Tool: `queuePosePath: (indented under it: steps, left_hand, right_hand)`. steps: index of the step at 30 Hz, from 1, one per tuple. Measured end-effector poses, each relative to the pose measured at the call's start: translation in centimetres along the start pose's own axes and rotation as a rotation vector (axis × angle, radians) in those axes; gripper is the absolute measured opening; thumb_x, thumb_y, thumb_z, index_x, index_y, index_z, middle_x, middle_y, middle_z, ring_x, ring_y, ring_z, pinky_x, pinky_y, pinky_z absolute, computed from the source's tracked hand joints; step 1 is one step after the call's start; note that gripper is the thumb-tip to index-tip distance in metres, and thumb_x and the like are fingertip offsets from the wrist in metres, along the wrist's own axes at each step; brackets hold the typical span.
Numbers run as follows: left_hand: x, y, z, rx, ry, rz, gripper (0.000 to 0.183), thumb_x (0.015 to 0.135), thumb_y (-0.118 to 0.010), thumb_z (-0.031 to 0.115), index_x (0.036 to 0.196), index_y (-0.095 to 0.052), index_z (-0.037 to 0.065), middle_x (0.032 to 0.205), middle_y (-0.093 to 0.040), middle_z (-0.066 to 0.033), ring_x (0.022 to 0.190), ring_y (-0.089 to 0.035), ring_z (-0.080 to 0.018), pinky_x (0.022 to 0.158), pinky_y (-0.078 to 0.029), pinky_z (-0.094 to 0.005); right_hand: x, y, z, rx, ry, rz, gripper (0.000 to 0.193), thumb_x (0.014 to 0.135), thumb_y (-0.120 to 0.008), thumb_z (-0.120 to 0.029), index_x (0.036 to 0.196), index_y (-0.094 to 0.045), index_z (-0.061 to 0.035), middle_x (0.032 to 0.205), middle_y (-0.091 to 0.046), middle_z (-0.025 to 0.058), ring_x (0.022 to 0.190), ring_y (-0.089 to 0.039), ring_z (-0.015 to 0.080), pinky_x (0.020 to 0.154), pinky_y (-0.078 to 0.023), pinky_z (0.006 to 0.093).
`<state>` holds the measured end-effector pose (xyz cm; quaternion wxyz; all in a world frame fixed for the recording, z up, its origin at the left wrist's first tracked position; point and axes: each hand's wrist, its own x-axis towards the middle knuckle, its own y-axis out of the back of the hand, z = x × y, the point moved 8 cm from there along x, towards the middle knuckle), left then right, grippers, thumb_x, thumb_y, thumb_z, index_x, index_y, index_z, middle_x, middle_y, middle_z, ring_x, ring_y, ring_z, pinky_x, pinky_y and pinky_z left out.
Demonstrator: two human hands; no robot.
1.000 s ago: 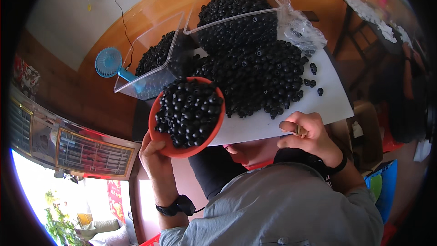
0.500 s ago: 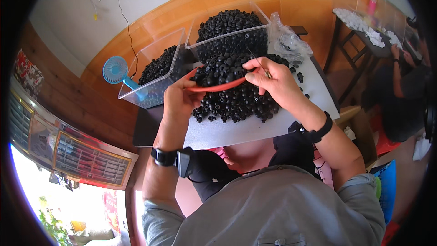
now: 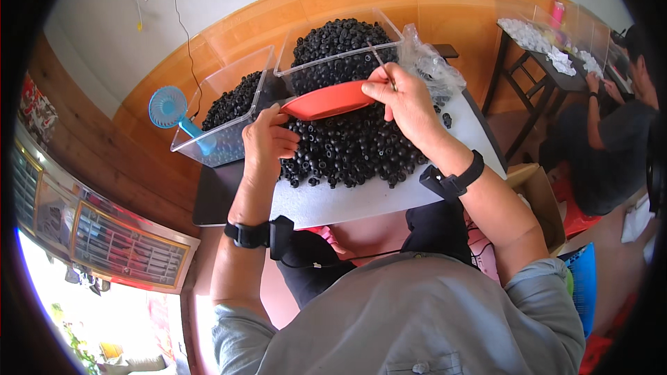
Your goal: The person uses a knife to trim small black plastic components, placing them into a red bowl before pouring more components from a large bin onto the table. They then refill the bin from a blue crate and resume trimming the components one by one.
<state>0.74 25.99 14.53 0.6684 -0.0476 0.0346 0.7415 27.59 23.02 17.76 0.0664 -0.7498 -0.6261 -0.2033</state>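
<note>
Between my hands a red shallow dish (image 3: 329, 101) is tipped away from me, so its outer side faces me and its inside is hidden. My left hand (image 3: 265, 140) grips the dish's left rim, its lower fingers curled. With thumb and fingers my right hand (image 3: 406, 101) pinches the right rim. A thin pointed metal tool (image 3: 379, 59) also sticks up from my right hand. Beneath the dish a heap of small black ring-like parts (image 3: 354, 146) covers much of the white tabletop (image 3: 313, 212). Just beyond the dish stands a clear bin (image 3: 340, 52) full of the same parts.
A second clear bin (image 3: 226, 142), part filled with black parts, stands left with a blue handheld fan (image 3: 169, 107) at it. A crumpled plastic bag (image 3: 431, 66) lies right of the full bin. At far right another person (image 3: 604, 135) sits by a dark table (image 3: 549, 73) with white pieces.
The dish, heaped with black parts before, has moved slightly away and tipped forward, showing its underside. Black parts no longer show in it. Both hands still hold it.
</note>
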Motion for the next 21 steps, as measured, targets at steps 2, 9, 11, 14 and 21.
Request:
queuePosePath:
  steps: [2,9,11,14,21]
  left_hand:
    - [-0.3,1.5,-0.3,0.089,-0.234,0.106,0.037,0.086,-0.063,0.030,0.099,-0.068,-0.004,0.075,-0.067,-0.0162,0.055,-0.060,-0.0222,0.052,-0.047,-0.0283]
    - [-2.8,5.2,-3.5,0.772,-0.585,0.407,0.041,0.086,-0.067,0.031,0.117,-0.066,0.004,0.116,-0.061,-0.0154,0.115,-0.047,-0.0317,0.099,-0.039,-0.0420]
    - [-2.8,5.2,-5.1,0.825,-0.600,0.433,0.057,0.088,-0.065,0.041,0.131,-0.055,0.006,0.127,-0.055,-0.0172,0.121,-0.044,-0.0348,0.104,-0.034,-0.0472]
    - [-3.6,3.7,-6.2,0.885,-0.540,0.324,0.074,0.090,-0.059,0.056,0.142,-0.043,0.006,0.136,-0.048,-0.0186,0.124,-0.041,-0.0370,0.105,-0.032,-0.0511]
    - [-4.2,2.4,-6.5,1.062,-0.551,0.265,0.080,0.090,-0.055,0.062,0.144,-0.040,0.006,0.142,-0.044,-0.0188,0.126,-0.040,-0.0387,0.105,-0.032,-0.0519]
  right_hand:
    - [0.6,0.3,-1.1,0.019,0.039,0.019,0.021,0.087,-0.070,-0.023,0.085,-0.061,-0.0040,0.063,-0.056,0.0015,0.048,-0.050,0.0094,0.043,-0.041,0.0266]
    - [1.8,0.8,-2.7,0.093,-0.010,-0.027,0.024,0.088,-0.070,-0.026,0.085,-0.063,-0.0033,0.068,-0.054,0.0025,0.047,-0.046,0.0065,0.037,-0.036,0.0208]
    - [2.2,0.9,-2.9,0.072,0.005,-0.055,0.030,0.090,-0.069,-0.031,0.095,-0.063,-0.0019,0.071,-0.054,0.0036,0.046,-0.046,0.0071,0.037,-0.033,0.0202]
    - [2.6,1.5,-2.2,0.103,-0.108,-0.065,0.034,0.091,-0.067,-0.038,0.095,-0.061,-0.0051,0.066,-0.057,0.0039,0.040,-0.048,0.0093,0.036,-0.026,0.0197]
    - [2.7,2.6,0.2,0.245,-0.305,-0.080,0.035,0.091,-0.066,-0.040,0.097,-0.059,-0.0059,0.066,-0.059,0.0061,0.041,-0.053,0.0131,0.035,-0.031,0.0224]
